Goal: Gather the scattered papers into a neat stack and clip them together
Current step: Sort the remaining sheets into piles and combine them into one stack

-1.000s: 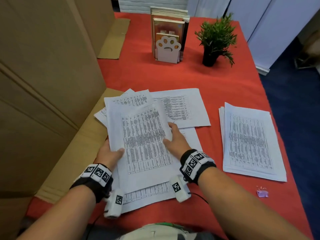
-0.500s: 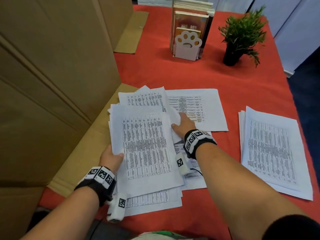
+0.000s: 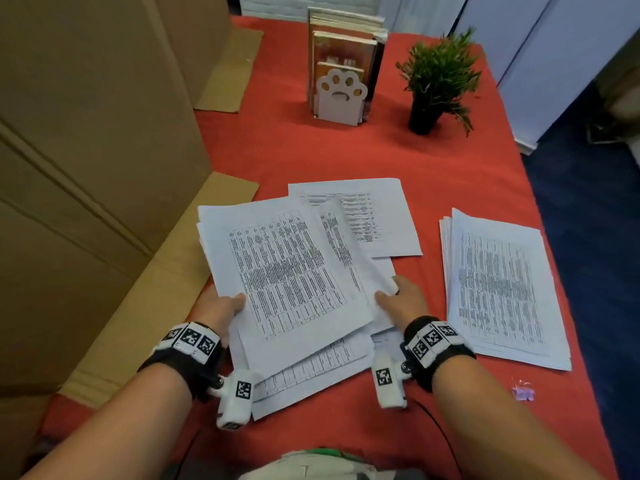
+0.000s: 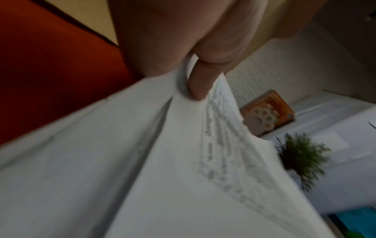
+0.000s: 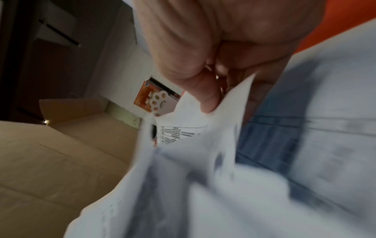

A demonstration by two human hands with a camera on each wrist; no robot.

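Both my hands hold a loose bundle of printed sheets (image 3: 287,271) just above the red table (image 3: 450,174). My left hand (image 3: 221,306) grips its left edge, thumb (image 4: 200,83) on top. My right hand (image 3: 401,303) pinches a sheet (image 5: 195,128) at the bundle's right edge, thumb (image 5: 207,96) over the paper. More sheets (image 3: 311,372) lie under the bundle. One sheet (image 3: 391,216) lies flat behind it. A small purple clip (image 3: 523,393) lies near the table's front right.
A squared stack of papers (image 3: 502,289) lies to the right. Large cardboard boxes (image 3: 86,150) stand along the left, a flap (image 3: 138,306) reaching the papers. At the back stand books in a paw bookend (image 3: 341,95) and a potted plant (image 3: 436,81).
My right hand came back from the far sheets toward me with a sheet and joined it to the bundle's right edge. The bundle now sits tilted, lifted in both hands.
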